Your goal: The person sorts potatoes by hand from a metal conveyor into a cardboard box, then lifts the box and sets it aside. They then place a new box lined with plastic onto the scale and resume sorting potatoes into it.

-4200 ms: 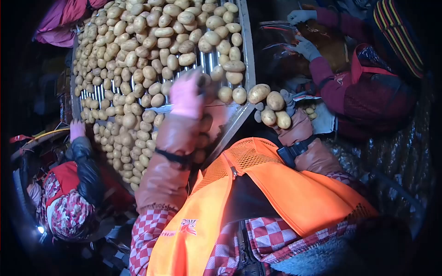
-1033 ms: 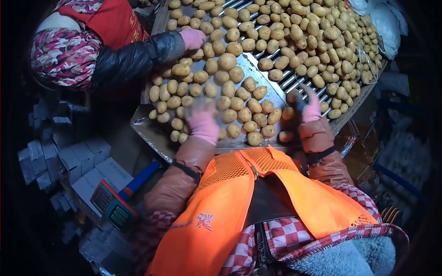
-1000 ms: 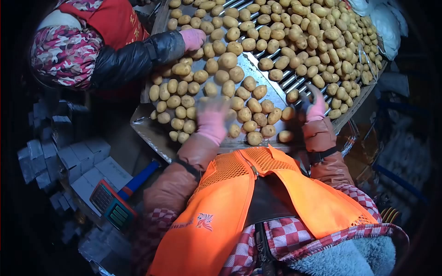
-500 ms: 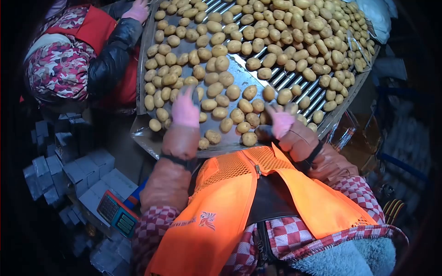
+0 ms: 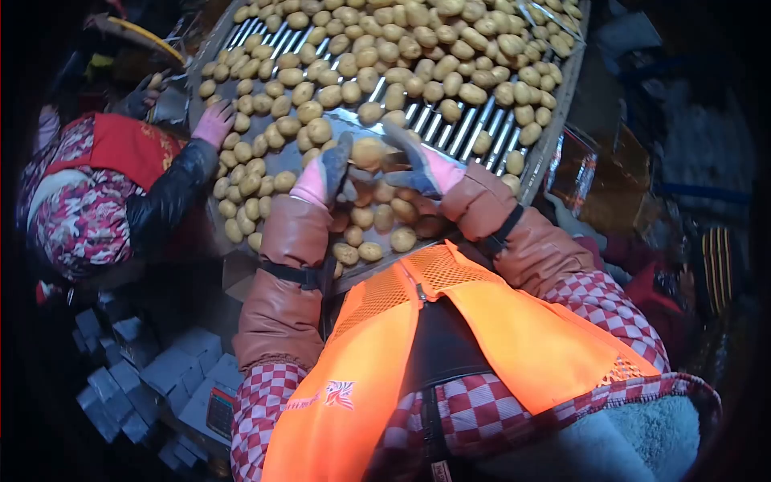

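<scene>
Both hands wear pink-and-grey gloves and face each other over the near part of the sorting table. My left hand (image 5: 328, 173) curves around the left side of a raised potato (image 5: 369, 153). From the other side my right hand (image 5: 424, 165) cups the same potato, its fingers bent and thumb apart; the exact contact there is blurred. More loose potatoes (image 5: 362, 217) lie below and between the hands, partly hidden by the fingers. The metal table (image 5: 341, 120) shows bare beside the left fingers.
A large heap of potatoes (image 5: 450, 32) covers the roller bars (image 5: 434, 128) at the back. To the left, a co-worker in a red vest (image 5: 132, 153) has a gloved hand (image 5: 214, 123) at the table edge. Grey boxes (image 5: 181, 369) stand lower left, near a scale (image 5: 219, 411).
My hands have come together around a raised potato; before, they were apart among the potatoes. The camera view has shifted, and the co-worker's hand is now lower along the table's left edge.
</scene>
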A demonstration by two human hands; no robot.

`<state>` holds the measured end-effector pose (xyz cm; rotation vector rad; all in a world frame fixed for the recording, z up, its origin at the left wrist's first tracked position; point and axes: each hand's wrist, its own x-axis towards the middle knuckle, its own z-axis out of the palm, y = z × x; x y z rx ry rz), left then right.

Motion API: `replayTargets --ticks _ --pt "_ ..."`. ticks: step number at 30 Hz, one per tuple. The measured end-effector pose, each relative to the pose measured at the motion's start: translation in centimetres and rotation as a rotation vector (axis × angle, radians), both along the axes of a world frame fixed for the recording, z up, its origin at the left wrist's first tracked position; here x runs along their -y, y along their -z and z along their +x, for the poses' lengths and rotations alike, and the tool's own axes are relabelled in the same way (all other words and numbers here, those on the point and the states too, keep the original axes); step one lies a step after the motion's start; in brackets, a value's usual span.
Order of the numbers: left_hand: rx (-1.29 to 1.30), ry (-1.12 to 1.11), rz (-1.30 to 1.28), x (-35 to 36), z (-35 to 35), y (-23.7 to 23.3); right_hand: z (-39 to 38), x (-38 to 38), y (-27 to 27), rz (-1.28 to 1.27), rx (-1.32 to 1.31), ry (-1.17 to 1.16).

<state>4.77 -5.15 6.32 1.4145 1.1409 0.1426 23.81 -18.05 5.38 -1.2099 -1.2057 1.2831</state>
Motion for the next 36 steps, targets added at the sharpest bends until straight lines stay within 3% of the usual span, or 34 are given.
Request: replayTargets --ticks 1,4,5,6,9,11,13,14,17,18,21,23,25,27,29,31,33,35,36 --pt "-0.070 0.086 -0.148 0.6 1.4 -1.0 0.2 0.0 0.2 0.018 0.005 0.006" --pt "-0.115 0.032 0.561 -4.6 -0.2 11.0 1.1 0.6 3.0 0.050 -0.151 0.070" --pt "-0.142 -0.073 0.725 -5.5 -0.4 12.4 1.4 1.2 3.6 0.059 -0.238 0.099" --pt "-0.101 -0.221 0.344 -1.6 1.4 2.8 1.3 2.4 0.7 -0.045 -0.238 0.239" --pt "-0.422 0.340 0.893 0.8 0.0 3.5 2.9 3.3 1.6 0.119 0.222 0.398" --pt "-0.447 0.314 1.052 5.1 -1.2 5.9 3.1 4.8 0.5 0.148 0.267 0.490" --pt "-0.373 0.419 0.886 7.4 -3.1 5.6 3.7 6.1 -1.8 0.075 0.242 0.488" --pt "-0.391 0.422 0.901 8.7 -3.2 5.8 4.8 6.4 1.7 0.125 0.345 0.543" --pt "-0.432 0.483 0.941 12.4 -4.0 4.5 5.3 7.7 1.5 0.053 -0.106 0.505" --pt "-0.462 0.533 0.958 13.2 -4.1 4.6 5.5 8.3 1.2 0.105 -0.016 0.536" --pt "-0.558 0.706 1.025 13.5 -3.3 6.4 7.3 9.8 1.0 -0.173 -0.452 0.424" --pt "-0.530 0.790 1.036 10.7 -1.8 5.8 6.6 10.2 0.9 -0.192 -0.526 0.562" --pt "-0.734 0.704 1.017 6.7 0.4 5.6 7.3 10.2 -0.9 -0.304 -0.601 0.604" --pt "-0.677 0.456 1.029 3.0 2.2 3.8 8.0 9.8 -1.5 -0.386 -0.705 0.639" --pt "-0.862 0.422 1.103 -1.5 3.0 4.4 8.7 9.5 -1.9 -0.430 -0.777 0.665" --pt "-0.778 0.214 1.063 -4.3 2.6 5.2 9.0 8.8 -0.5 -0.460 -0.836 0.688" --pt "-0.476 0.298 1.163 -6.5 -0.4 10.6 9.4 8.7 0.8 -0.503 -0.944 0.676" --pt "-0.555 0.353 0.975 -3.7 -2.0 10.8 9.5 8.8 -0.2 -0.558 -1.035 0.690" --pt "-0.566 0.376 0.988 -1.2 -2.0 8.4 9.4 8.6 -0.8 -0.588 -1.081 0.698"
